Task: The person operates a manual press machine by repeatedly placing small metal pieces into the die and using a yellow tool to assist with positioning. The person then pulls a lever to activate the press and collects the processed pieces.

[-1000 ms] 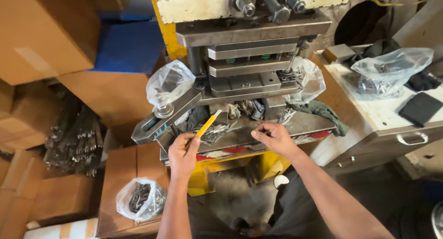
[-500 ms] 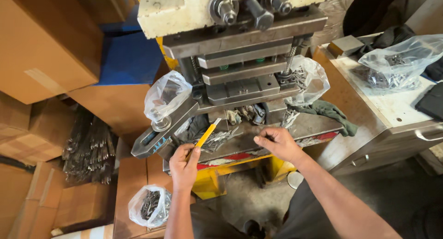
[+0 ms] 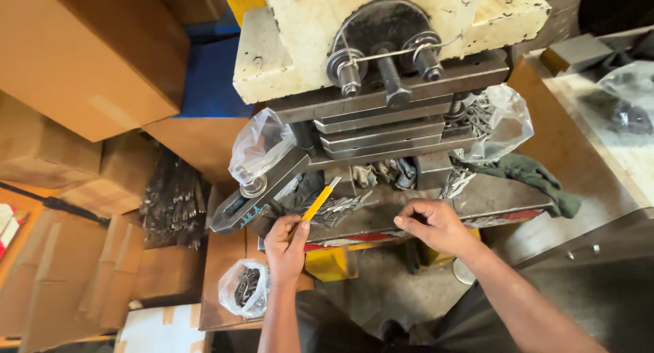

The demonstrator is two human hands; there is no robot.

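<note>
Centre frame: left hand (image 3: pixel 286 247) pinches a yellow flat stick (image 3: pixel 315 206), long axis slanting up-right into the pile of small grey metal parts (image 3: pixel 337 206) on the press bed. Right hand (image 3: pixel 436 225), fingers curled, rests right of the pile, farther off.

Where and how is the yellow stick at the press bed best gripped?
Grip the yellow stick at its near, lower end, coming from the operator's side, as the left hand does. It slants up and away, with its far tip over the metal parts under the die, so fingers probably belong at the near end.
</note>
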